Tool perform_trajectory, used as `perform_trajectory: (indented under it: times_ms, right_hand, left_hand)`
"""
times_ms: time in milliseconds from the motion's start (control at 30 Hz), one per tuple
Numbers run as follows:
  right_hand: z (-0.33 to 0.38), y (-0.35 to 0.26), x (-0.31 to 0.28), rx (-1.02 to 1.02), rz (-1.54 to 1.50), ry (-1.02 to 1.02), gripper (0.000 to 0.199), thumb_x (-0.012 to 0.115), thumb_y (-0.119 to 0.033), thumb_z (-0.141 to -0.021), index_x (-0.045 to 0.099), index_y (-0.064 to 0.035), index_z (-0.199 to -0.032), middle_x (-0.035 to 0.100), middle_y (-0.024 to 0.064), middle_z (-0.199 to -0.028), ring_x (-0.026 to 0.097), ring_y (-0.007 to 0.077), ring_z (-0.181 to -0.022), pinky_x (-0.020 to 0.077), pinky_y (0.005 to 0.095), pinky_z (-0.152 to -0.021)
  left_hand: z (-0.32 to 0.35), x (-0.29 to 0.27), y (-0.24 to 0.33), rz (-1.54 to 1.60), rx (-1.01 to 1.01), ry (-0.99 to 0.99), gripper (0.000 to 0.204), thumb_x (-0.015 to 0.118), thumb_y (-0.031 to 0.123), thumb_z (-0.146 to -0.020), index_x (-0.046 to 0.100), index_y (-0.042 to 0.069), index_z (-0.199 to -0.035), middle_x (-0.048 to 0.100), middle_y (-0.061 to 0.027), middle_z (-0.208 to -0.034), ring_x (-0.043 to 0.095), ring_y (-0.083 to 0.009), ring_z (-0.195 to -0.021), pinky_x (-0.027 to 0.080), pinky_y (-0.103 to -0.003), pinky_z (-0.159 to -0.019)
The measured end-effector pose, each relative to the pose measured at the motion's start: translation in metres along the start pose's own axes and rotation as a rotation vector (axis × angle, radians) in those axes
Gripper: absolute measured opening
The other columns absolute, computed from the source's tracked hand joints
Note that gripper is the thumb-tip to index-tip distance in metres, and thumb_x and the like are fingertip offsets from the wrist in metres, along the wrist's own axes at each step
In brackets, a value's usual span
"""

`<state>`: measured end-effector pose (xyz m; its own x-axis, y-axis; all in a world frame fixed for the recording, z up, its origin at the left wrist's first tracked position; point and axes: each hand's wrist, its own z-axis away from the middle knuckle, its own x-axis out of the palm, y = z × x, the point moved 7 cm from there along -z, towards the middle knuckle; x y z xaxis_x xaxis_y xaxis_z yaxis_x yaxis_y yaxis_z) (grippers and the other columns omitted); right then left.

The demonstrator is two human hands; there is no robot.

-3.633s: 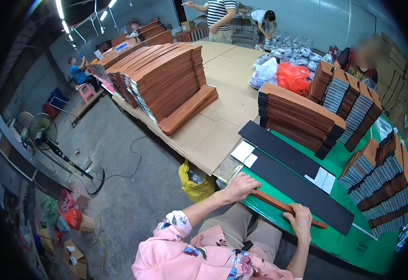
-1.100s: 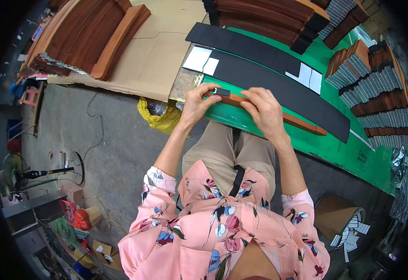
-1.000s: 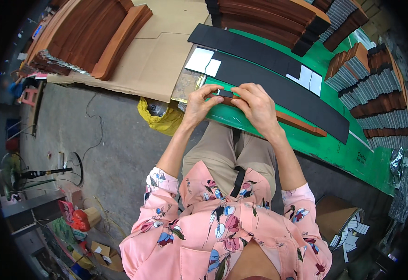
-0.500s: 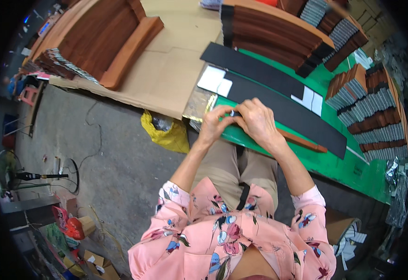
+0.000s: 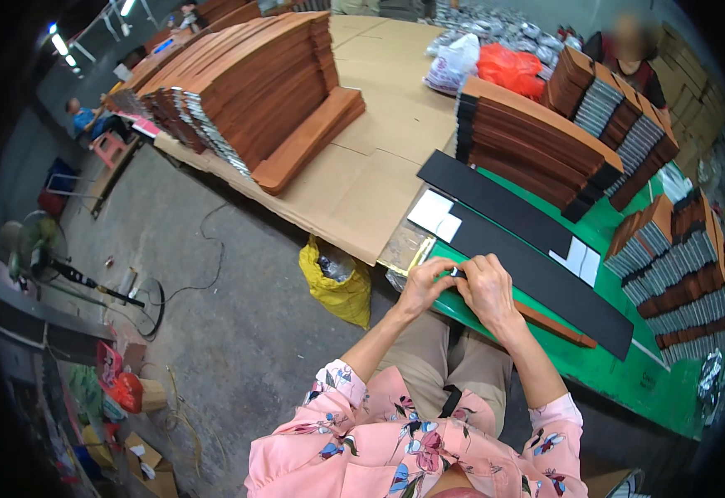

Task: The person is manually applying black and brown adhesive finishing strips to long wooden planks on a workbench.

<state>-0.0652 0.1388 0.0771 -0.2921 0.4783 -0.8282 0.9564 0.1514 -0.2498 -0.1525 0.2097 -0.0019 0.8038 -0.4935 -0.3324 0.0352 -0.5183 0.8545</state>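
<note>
My left hand (image 5: 424, 286) and my right hand (image 5: 488, 290) meet at the near edge of the green table. Both are closed, fingertips pinched around a small dark end with a whitish glint. It lines up with a reddish-brown curved strip (image 5: 557, 324), which runs out from beneath my right hand along the table's edge; my fingers hide the join. Just beyond my hands lie two long black panels (image 5: 541, 270) (image 5: 499, 199). White rectangular pieces (image 5: 434, 214) rest at their left ends, and further white pieces (image 5: 580, 261) sit near the right end of the far panel.
Stacked brown curved slats stand on the cardboard-covered table (image 5: 379, 178) at left, behind the panels (image 5: 537, 149) and at right (image 5: 686, 282). A yellow sack (image 5: 335, 290) is on the floor by the table. A fan (image 5: 39, 257) stands far left. Another person (image 5: 628, 62) is at the back right.
My view has tilted up and shifted left, bringing the far table and another person into sight. My hands keep their pinch at the strip's end, with little finger movement.
</note>
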Motion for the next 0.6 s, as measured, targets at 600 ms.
perform_trajectory:
  times_ms: [600]
  right_hand:
    - [-0.015, 0.001, 0.011, -0.052, 0.259, -0.169, 0.020, 0.073, -0.019, -0.065, 0.062, -0.0041, -0.069, 0.060, 0.0095, -0.068, 0.061, 0.0260, -0.069, 0.0504, 0.0373, -0.060]
  left_hand:
    - [-0.002, 0.002, 0.006, 0.023, 0.058, -0.014, 0.028, 0.069, 0.002, -0.075, 0.062, 0.000, -0.103, 0.065, -0.0126, -0.098, 0.063, -0.0238, -0.085, 0.050, -0.032, -0.073]
